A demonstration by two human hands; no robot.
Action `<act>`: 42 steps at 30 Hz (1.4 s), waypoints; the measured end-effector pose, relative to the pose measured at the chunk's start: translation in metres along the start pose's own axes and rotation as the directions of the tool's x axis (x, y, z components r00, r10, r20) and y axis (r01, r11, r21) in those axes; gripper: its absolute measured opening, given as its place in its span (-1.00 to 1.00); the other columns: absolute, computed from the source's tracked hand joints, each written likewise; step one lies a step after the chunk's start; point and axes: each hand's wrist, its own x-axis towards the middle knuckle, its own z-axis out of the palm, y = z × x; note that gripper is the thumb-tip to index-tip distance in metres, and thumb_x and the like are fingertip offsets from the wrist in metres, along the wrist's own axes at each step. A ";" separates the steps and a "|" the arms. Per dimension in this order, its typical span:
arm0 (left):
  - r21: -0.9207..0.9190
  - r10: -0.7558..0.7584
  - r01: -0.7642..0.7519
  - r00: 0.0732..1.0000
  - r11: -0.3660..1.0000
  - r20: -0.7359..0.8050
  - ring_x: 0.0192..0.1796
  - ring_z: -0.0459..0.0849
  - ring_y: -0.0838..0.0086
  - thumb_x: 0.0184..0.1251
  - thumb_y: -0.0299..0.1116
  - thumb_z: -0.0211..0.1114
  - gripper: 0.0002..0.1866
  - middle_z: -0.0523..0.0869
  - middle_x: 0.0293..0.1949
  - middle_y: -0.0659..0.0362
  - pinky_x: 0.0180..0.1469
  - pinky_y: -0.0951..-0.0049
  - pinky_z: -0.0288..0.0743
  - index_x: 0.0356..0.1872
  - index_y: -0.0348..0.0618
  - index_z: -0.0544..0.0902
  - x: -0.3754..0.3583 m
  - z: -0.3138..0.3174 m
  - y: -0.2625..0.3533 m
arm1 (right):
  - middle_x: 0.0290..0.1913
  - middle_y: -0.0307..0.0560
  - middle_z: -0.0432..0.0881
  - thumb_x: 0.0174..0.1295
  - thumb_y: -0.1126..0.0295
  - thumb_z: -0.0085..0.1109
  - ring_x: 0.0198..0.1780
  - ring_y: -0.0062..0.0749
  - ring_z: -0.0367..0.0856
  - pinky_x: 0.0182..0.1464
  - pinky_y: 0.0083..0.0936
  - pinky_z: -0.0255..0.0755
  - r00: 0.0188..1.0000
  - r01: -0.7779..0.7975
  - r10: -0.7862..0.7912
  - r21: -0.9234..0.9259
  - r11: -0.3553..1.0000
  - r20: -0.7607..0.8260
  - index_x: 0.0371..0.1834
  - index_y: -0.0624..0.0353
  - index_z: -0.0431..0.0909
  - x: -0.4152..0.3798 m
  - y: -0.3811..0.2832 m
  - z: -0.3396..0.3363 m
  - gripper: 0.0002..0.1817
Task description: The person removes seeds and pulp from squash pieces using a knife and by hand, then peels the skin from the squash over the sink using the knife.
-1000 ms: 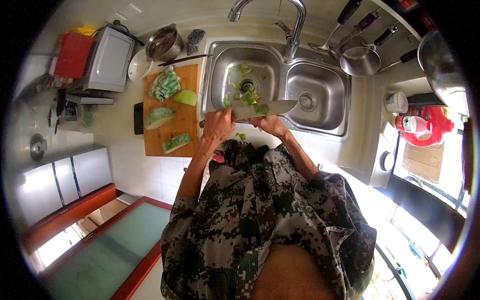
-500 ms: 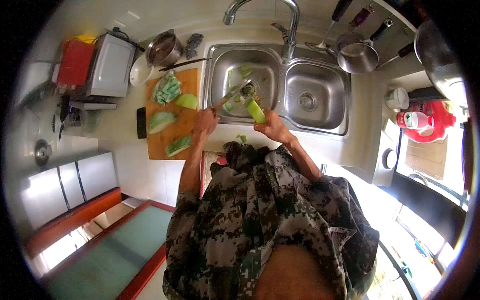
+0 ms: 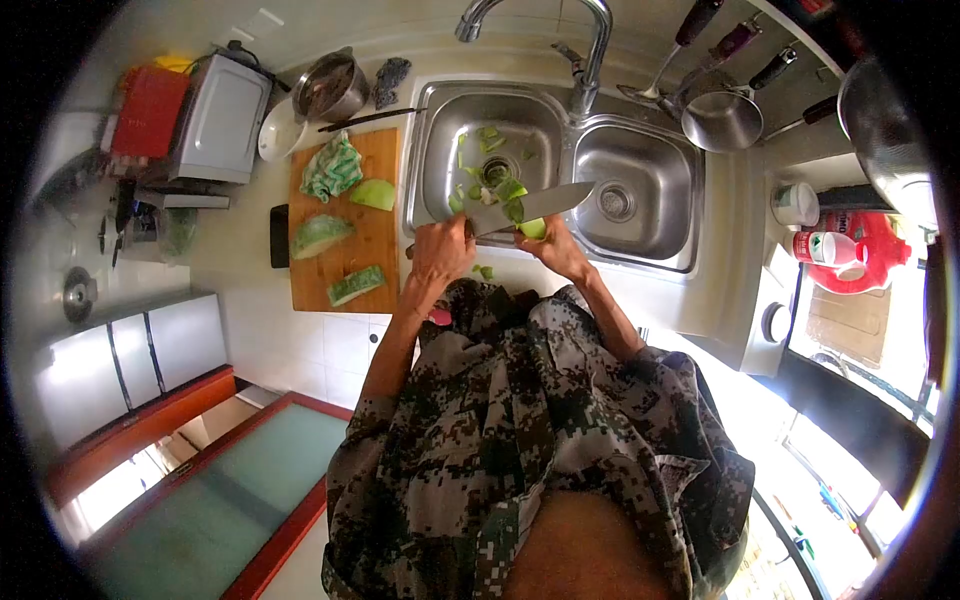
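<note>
Glossy and pale, the surface point(image 3: 235, 225) surrounds a steel sink point(image 3: 687, 250) with two rounded basins at the upper centre of the frame, a curved chrome tap point(image 3: 600, 60) above it. Thin scraps of green peel point(image 3: 489, 142) litter the left basin. At upper left, a smooth wooden board point(image 3: 378, 250) bears a crumpled green-and-white cloth point(image 3: 332, 165) and three green chunks point(image 3: 322, 238), one smooth, two with rough, mottled rind.

Near the middle, at the sink's front rim, the left grip point(image 3: 443, 250) is clenched round the handle end of a knife point(image 3: 562, 200); its broad, flat blade slants gently upward to the right, tip over the right basin. The right grip point(image 3: 562, 252) grasps a bright green piece point(image 3: 533, 228) just below the blade; whether the edge touches it, I cannot tell. Both bare forearms point(image 3: 607, 307) angle upward past the camouflage clothing point(image 3: 450, 430), knuckles uppermost on the left.
</note>
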 end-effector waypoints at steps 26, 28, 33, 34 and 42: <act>0.003 0.010 -0.010 1.000 1.000 -0.008 -0.53 0.66 0.05 0.11 -0.38 0.27 -0.82 0.64 -0.58 -0.13 -0.38 0.13 0.54 -0.38 -0.31 0.56 0.005 -0.009 0.007 | -0.37 -0.23 0.57 0.04 0.54 0.21 -0.35 -0.55 0.50 -0.24 -0.56 0.43 0.998 -0.044 0.042 0.026 0.999 0.048 -0.21 0.25 0.47 0.002 -0.010 -0.006 -0.77; 0.000 -0.009 0.009 1.000 1.000 0.002 -0.52 0.66 0.04 0.12 -0.37 0.26 -0.82 0.64 -0.57 -0.12 -0.37 0.12 0.53 -0.37 -0.31 0.56 0.005 -0.005 0.005 | -0.38 -0.24 0.55 0.04 0.55 0.21 -0.36 -0.56 0.49 -0.26 -0.56 0.42 0.998 -0.061 0.060 0.016 0.998 0.030 -0.21 0.24 0.46 0.001 -0.006 -0.005 -0.77; 0.029 -0.073 0.071 0.995 0.997 0.067 -0.49 0.67 0.04 0.15 -0.34 0.26 -0.80 0.65 -0.55 -0.12 -0.36 0.09 0.53 -0.36 -0.31 0.59 0.011 -0.004 0.000 | -0.40 -0.26 0.52 0.05 0.53 0.21 -0.36 -0.57 0.47 -0.28 -0.52 0.40 0.996 -0.087 0.088 -0.008 0.996 0.025 -0.23 0.22 0.44 -0.001 -0.013 -0.004 -0.78; -0.004 -0.090 0.091 0.993 0.996 0.072 -0.47 0.67 0.04 0.14 -0.32 0.27 -0.79 0.65 -0.54 -0.13 -0.35 0.09 0.54 -0.36 -0.30 0.60 0.012 -0.004 0.000 | -0.40 -0.26 0.52 0.05 0.53 0.21 -0.36 -0.57 0.46 -0.28 -0.52 0.40 0.999 -0.049 0.049 0.005 0.999 0.012 -0.23 0.22 0.43 -0.002 -0.013 -0.003 -0.78; 0.026 -0.081 0.079 0.993 0.997 0.085 -0.45 0.66 0.02 0.17 -0.27 0.24 -0.76 0.64 -0.54 -0.14 -0.34 0.07 0.50 -0.37 -0.29 0.64 0.018 0.007 -0.018 | -0.40 -0.26 0.50 0.03 0.51 0.22 -0.36 -0.59 0.42 -0.27 -0.55 0.37 1.000 -0.024 0.025 0.046 0.999 -0.011 -0.23 0.23 0.42 -0.007 -0.003 -0.006 -0.76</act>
